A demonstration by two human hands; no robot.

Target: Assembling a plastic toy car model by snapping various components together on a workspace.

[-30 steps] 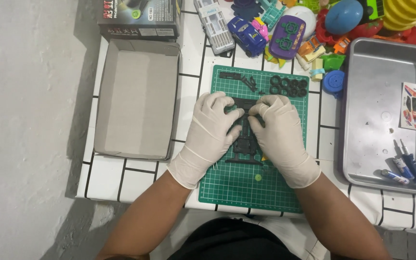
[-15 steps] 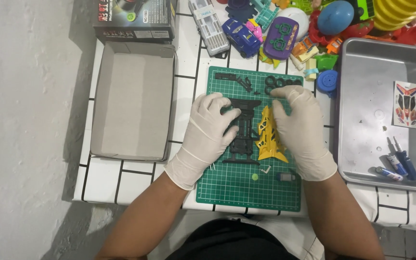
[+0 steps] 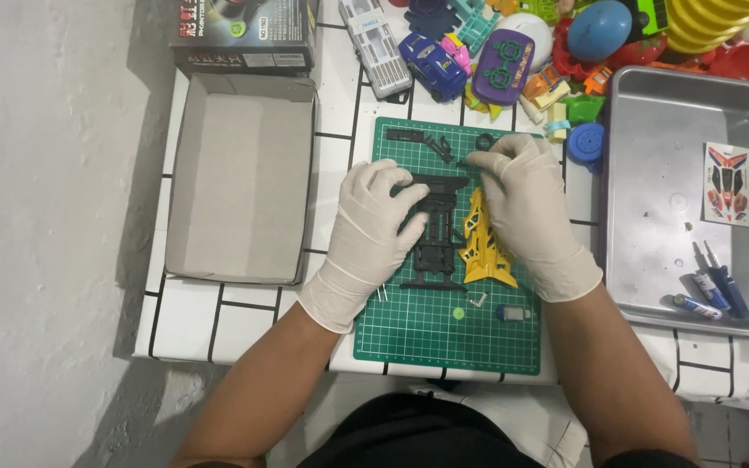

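- left hand (image 3: 373,227) flat, fingers spread on black chassis (image 3: 437,234)
- right hand (image 3: 526,208) fingertips pinched on small black part (image 3: 470,160)
- yellow body shell (image 3: 481,243) beside chassis, on green cutting mat (image 3: 444,334)

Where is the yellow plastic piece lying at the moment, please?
In the head view the yellow plastic piece lies on the green cutting mat, just right of the black chassis, against the right hand.

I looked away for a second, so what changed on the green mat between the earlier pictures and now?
The right hand lifted off the black chassis and moved up the mat to the small black rings, uncovering the yellow body piece. The left hand stayed resting on the chassis. The cardboard tray and metal tray did not move.
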